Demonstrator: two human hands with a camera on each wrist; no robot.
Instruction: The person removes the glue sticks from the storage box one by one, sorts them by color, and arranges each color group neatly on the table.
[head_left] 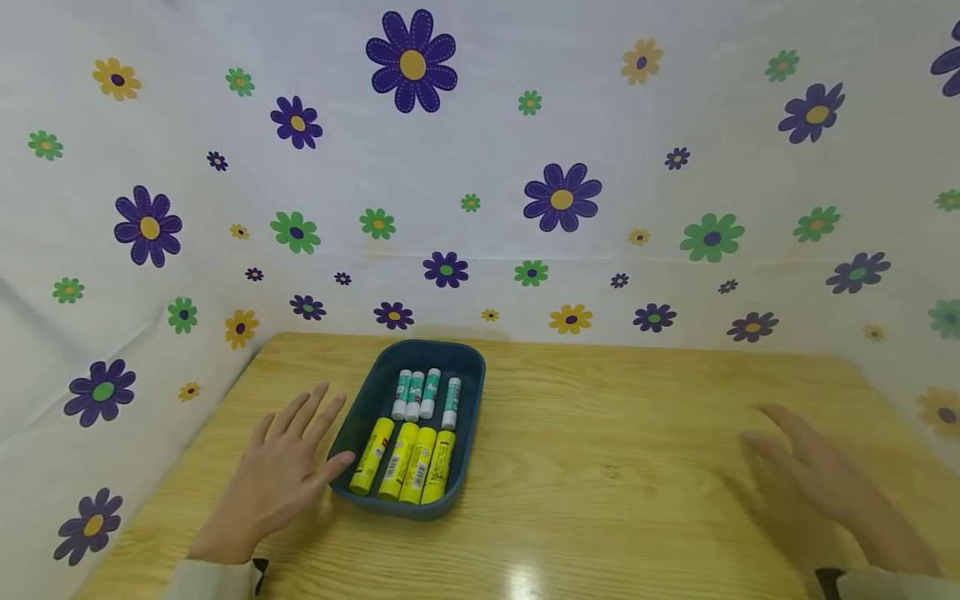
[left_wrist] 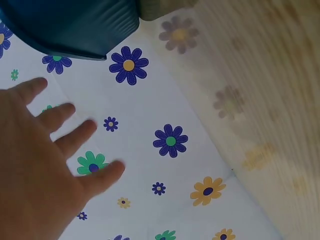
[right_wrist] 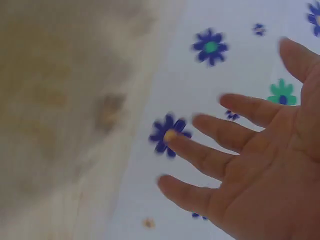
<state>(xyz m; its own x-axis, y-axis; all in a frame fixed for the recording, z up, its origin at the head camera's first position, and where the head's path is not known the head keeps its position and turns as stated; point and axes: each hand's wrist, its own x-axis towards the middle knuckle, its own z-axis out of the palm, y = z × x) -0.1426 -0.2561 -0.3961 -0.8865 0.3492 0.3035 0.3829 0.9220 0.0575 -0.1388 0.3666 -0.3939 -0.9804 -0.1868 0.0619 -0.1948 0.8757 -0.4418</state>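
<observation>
A dark blue-green plastic tray (head_left: 472, 392) stands on the table, left of the middle in the head view. In its near half lie several yellow glue sticks (head_left: 441, 467), side by side. Several smaller white-and-teal glue sticks (head_left: 431, 393) lie in the far half. Beside the tray's left wall is my left hand (head_left: 281, 471), fingers spread and thumb right at the rim, holding nothing. In the left wrist view the tray (left_wrist: 75, 25) shows at the top. My right hand (head_left: 832, 483) is over the table's right side, away from the tray, its fingers extended and its grasp empty.
The wooden table (head_left: 600, 467) extends to the right of the tray. Behind it and along both sides hangs a white cloth (head_left: 480, 150) printed with purple, green and yellow flowers. A bright light reflection shows on the table's near part.
</observation>
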